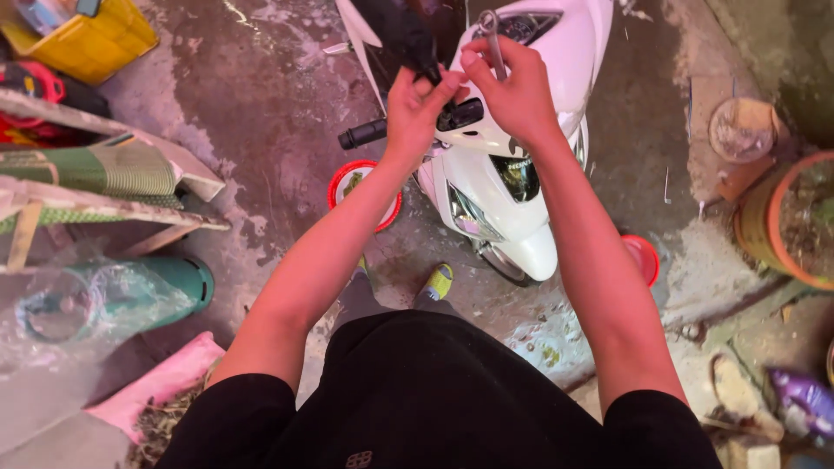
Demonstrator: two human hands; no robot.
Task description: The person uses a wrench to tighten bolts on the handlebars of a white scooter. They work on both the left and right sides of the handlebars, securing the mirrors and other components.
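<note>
A white scooter (495,182) stands in front of me, seen from above its front panel and headlight. My left hand (415,108) is closed on a small dark part at the handlebar, just right of the black grip (362,134). My right hand (512,87) grips a thin metal tool (492,33) that points up over the handlebar cover. Both hands meet above the black switch housing (460,114).
A red-rimmed bowl (365,193) lies on the stained concrete left of the front wheel, another red bowl (641,257) to the right. Wooden frames and a green roll (104,169) stand left, a yellow crate (87,39) at top left, clay pots (782,217) on the right.
</note>
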